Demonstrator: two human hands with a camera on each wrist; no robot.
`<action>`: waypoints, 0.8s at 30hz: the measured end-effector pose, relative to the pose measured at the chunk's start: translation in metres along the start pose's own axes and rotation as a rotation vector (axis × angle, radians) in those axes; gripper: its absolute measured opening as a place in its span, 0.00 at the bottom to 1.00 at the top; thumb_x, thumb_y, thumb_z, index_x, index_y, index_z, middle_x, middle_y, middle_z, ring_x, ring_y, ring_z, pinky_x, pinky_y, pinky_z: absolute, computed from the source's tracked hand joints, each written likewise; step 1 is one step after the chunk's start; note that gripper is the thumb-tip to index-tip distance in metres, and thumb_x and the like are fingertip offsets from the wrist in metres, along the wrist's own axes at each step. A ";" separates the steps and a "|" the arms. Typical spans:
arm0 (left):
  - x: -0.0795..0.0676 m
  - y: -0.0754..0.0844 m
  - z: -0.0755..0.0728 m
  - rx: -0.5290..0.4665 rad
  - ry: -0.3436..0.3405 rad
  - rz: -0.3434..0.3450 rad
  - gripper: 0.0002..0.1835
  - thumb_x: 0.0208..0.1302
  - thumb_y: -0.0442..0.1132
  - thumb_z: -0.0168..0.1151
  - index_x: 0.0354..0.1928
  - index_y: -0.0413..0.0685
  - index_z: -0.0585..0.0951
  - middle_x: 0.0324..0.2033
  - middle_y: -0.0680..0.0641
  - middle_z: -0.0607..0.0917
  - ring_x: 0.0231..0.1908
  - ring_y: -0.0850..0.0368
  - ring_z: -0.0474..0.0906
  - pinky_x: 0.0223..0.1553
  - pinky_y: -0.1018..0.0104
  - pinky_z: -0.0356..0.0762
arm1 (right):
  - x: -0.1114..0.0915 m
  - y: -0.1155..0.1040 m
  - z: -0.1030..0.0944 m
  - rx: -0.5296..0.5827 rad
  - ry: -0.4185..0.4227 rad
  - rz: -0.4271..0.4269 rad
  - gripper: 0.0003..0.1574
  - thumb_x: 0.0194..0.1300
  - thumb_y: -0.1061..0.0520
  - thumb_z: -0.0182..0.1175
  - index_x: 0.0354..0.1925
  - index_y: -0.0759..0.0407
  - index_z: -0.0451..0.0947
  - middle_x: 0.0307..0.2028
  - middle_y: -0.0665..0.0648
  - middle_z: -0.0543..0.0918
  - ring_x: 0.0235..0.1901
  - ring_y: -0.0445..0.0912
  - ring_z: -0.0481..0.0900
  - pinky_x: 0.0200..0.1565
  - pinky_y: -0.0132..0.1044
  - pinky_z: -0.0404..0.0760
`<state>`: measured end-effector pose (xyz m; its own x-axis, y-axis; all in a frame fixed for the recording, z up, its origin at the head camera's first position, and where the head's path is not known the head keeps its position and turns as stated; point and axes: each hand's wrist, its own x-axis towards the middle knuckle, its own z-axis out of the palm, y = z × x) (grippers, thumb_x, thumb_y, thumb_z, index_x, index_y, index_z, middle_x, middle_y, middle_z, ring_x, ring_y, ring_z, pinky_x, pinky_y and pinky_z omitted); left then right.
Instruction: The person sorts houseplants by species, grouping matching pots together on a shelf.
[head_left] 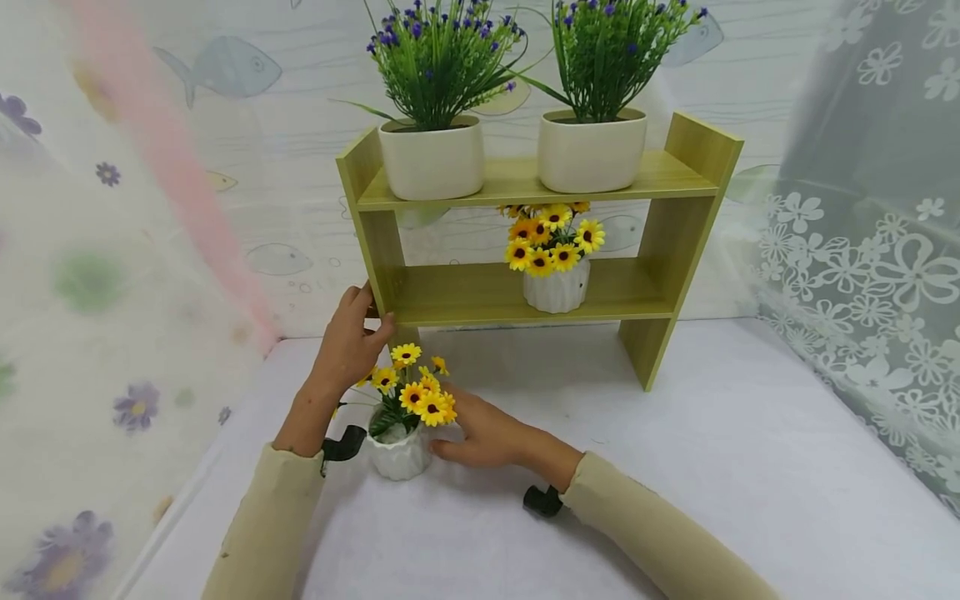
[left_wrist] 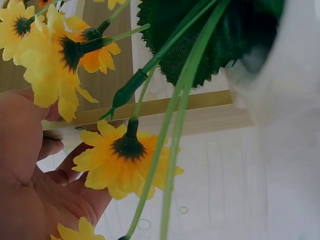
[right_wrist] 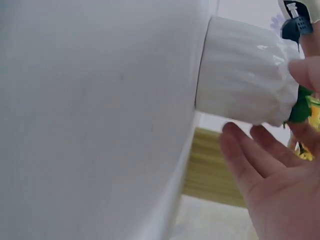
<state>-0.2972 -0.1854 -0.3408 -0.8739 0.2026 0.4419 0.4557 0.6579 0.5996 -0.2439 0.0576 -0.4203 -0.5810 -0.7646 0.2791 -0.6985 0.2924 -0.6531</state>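
A small two-tier wooden shelf (head_left: 534, 292) stands at the back of the table. My left hand (head_left: 351, 337) grips its left side panel, thumb in front and the other fingers partly hidden behind. In the left wrist view, yellow flowers (left_wrist: 127, 150) cover part of this hand. Just in front, a white ribbed flowerpot (head_left: 400, 454) with yellow artificial sunflowers (head_left: 420, 392) stands upright on the table. Around its right side is my right hand (head_left: 483, 433), fingers extended. In the right wrist view the thumb overlaps the pot's upper part, and the fingers lie along its far side, loosely spread.
On the top board are two cream planters (head_left: 433, 162) with purple-flowered greenery. A second white pot (head_left: 557, 287) of yellow flowers sits on the lower board, right of centre. White cloth covers the table (head_left: 465, 542). Patterned curtains (head_left: 870, 350) hang around it.
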 end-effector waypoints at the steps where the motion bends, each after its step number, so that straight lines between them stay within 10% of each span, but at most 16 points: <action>1: 0.000 0.000 0.000 -0.001 0.001 0.000 0.35 0.81 0.40 0.55 0.83 0.41 0.58 0.58 0.35 0.72 0.58 0.38 0.79 0.53 0.43 0.86 | 0.002 -0.001 0.001 0.015 0.020 0.000 0.51 0.71 0.54 0.68 0.83 0.52 0.55 0.79 0.49 0.64 0.76 0.41 0.64 0.77 0.43 0.66; 24: -0.001 0.000 -0.002 -0.004 0.001 0.000 0.36 0.80 0.41 0.55 0.83 0.41 0.58 0.57 0.36 0.72 0.58 0.40 0.79 0.53 0.44 0.87 | 0.036 -0.011 0.019 0.097 -0.088 0.216 0.64 0.62 0.33 0.75 0.84 0.47 0.53 0.78 0.44 0.63 0.75 0.37 0.61 0.79 0.44 0.61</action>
<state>-0.2961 -0.1866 -0.3400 -0.8736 0.2021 0.4427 0.4567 0.6551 0.6019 -0.2495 0.0155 -0.4165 -0.6705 -0.7389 0.0659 -0.5163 0.4011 -0.7567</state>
